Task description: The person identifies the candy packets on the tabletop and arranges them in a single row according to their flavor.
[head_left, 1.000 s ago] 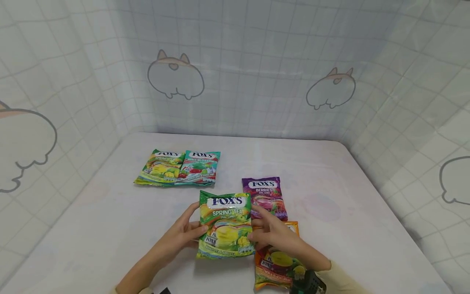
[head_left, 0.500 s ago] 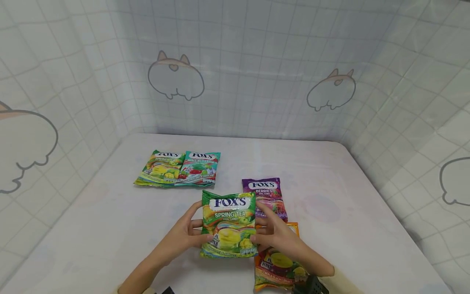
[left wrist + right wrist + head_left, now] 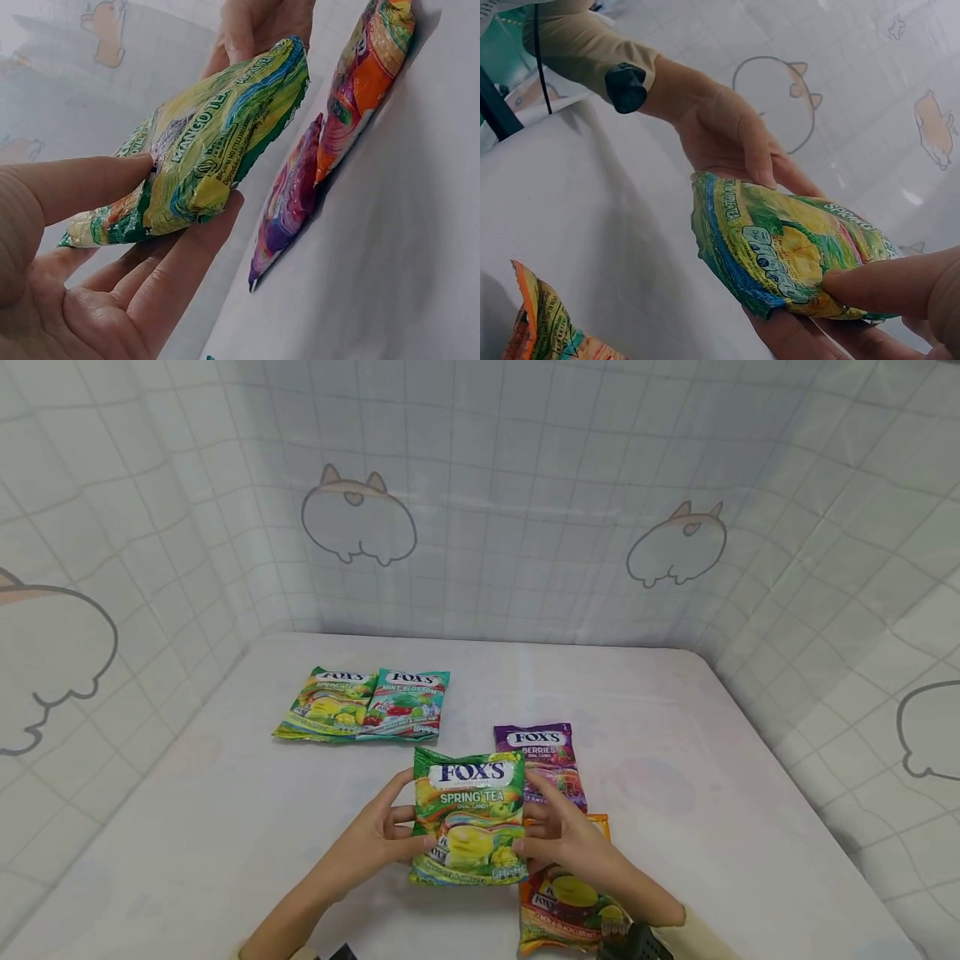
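Observation:
A green and yellow Spring Tea candy bag (image 3: 468,818) is held upright above the table, its printed front facing me. My left hand (image 3: 375,835) grips its left edge, thumb on the front and fingers behind. On the opposite edge my right hand (image 3: 566,839) pinches it the same way. The left wrist view shows the candy bag (image 3: 217,135) raised off the white surface. Behind my right hand lie a purple Berries candy bag (image 3: 551,764) and an orange candy bag (image 3: 566,910), both partly covered.
At the back left, another Spring Tea bag (image 3: 330,703) lies side by side with a teal Mint Blossom bag (image 3: 405,703). The white table (image 3: 637,702) is enclosed by gridded cloth walls (image 3: 525,510) on the back and both sides.
Both hands have shifted the Spring Tea bag slightly to the right and straightened it a little; it has hardly moved in the last half second. The other bags stay put.

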`<state>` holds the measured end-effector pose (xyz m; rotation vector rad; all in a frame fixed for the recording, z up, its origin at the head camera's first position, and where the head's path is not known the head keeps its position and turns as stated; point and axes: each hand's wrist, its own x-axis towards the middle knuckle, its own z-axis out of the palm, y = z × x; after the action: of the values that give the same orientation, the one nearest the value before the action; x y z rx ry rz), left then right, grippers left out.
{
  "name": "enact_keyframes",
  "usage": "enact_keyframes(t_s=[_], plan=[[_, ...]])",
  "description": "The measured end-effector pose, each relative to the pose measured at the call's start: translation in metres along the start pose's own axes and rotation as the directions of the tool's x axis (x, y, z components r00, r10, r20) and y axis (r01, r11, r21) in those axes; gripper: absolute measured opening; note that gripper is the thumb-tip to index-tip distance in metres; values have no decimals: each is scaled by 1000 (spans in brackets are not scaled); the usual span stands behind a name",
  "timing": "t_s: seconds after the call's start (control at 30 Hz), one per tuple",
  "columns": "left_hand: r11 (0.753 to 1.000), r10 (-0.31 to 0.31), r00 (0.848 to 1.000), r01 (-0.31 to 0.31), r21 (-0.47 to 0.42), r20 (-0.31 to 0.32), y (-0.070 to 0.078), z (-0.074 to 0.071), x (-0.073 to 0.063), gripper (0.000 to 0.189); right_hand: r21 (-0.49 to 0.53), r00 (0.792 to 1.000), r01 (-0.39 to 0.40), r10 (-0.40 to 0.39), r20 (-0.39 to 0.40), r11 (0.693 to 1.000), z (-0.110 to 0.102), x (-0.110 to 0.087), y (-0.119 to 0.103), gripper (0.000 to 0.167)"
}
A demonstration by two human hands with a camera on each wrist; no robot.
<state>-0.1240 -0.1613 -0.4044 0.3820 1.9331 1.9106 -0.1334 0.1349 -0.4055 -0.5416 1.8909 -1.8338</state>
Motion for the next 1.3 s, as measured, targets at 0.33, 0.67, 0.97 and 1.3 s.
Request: enact_keyframes(t_s=[0.33,0.67,0.97,1.3], plan=[[1000,-8,1000,7,20,2,0,-1,0,76,22,1000,-3,3,13,1000,-1,-1,0,88],[998,-42,999,43,56,-5,2,-2,6,70,7,999,-44,44,-8,999,-2,2,0,88],[991,-47,999,50,122,-28,5,-5,21,61,-21,999,-43,43,9,999,-10,15,-2,85],[980,-28,994,48,194,-104,11,-11,50,58,-98,994,-112,109,-27,989,-31,41,-8,85]])
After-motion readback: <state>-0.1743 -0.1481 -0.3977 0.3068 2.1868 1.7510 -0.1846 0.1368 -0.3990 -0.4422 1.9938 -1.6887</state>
